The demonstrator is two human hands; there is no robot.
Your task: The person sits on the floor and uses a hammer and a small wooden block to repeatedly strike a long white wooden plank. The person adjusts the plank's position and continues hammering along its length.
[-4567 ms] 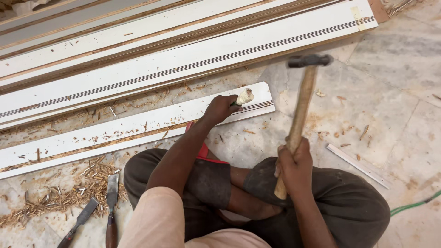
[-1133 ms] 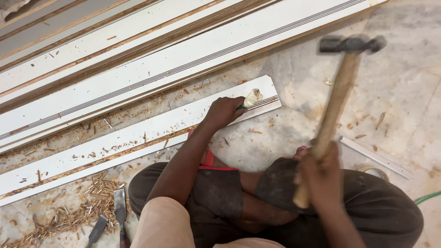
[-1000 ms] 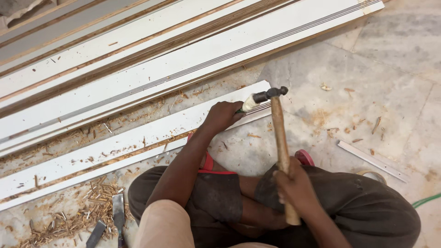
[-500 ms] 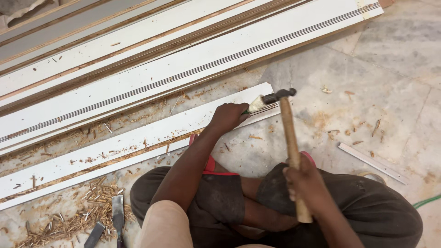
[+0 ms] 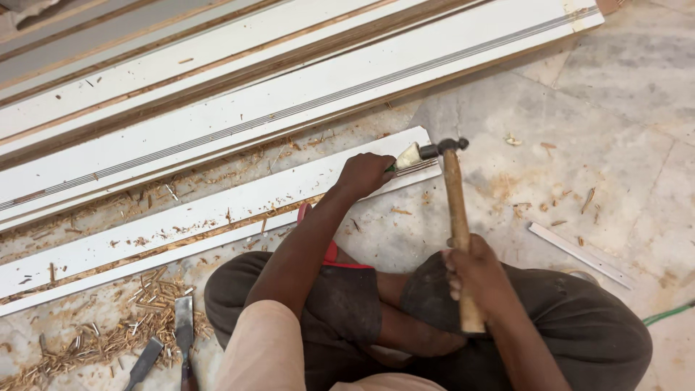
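I sit cross-legged on a stone floor. My left hand (image 5: 364, 174) grips a chisel (image 5: 407, 156) with a pale wooden handle, its blade laid against the right end of a white grooved board (image 5: 217, 210). My right hand (image 5: 472, 274) is closed around the wooden shaft of a hammer (image 5: 455, 195). The hammer's dark metal head touches the butt of the chisel handle. The chisel's blade is hidden under my left hand.
Longer white boards with brown edges (image 5: 289, 94) lie stacked beyond the one being cut. Wood chips (image 5: 108, 333) litter the floor at lower left, beside two more chisels (image 5: 174, 340). A thin white strip (image 5: 579, 253) lies at right, and a green cord (image 5: 670, 313) at the far right edge.
The hammer was raised high about a second ago and has swung down onto the chisel handle, where it has stayed. My left hand has held the chisel in place throughout.
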